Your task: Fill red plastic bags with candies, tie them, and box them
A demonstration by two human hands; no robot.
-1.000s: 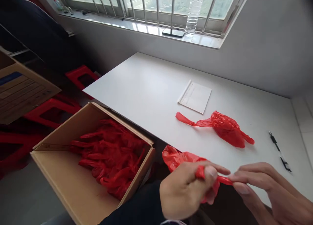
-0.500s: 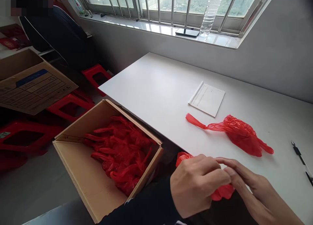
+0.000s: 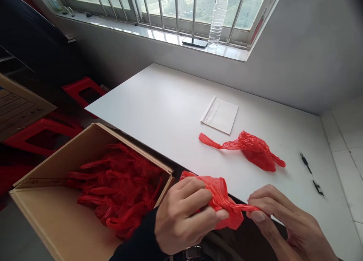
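Observation:
A thin red plastic bag (image 3: pixel 218 189) is stretched between my two hands, over the front edge of the white table. My left hand (image 3: pixel 187 215) is closed around the gathered body of the bag. Between the thumb and fingers of my right hand (image 3: pixel 283 215), a twisted end of the bag is pinched and drawn out to the right. Another red plastic bag (image 3: pixel 256 151) lies on the table beyond my hands, with one twisted handle pointing left. At my left, an open cardboard box (image 3: pixel 42 215) holds several bunched red plastic bags (image 3: pixel 121 185).
On the white table (image 3: pixel 147 98) are a notepad (image 3: pixel 220 114) and a black pen (image 3: pixel 310 172). A water bottle (image 3: pixel 218 19) and a phone (image 3: pixel 195 42) stand on the windowsill. Red stools (image 3: pixel 45 134), another cardboard box (image 3: pixel 22 110) and a person's dark clothing (image 3: pixel 31 38) are at the left.
My hands, close together before, are now apart, with the bag's twisted end pulled out to the right. The camera view has turned to the right.

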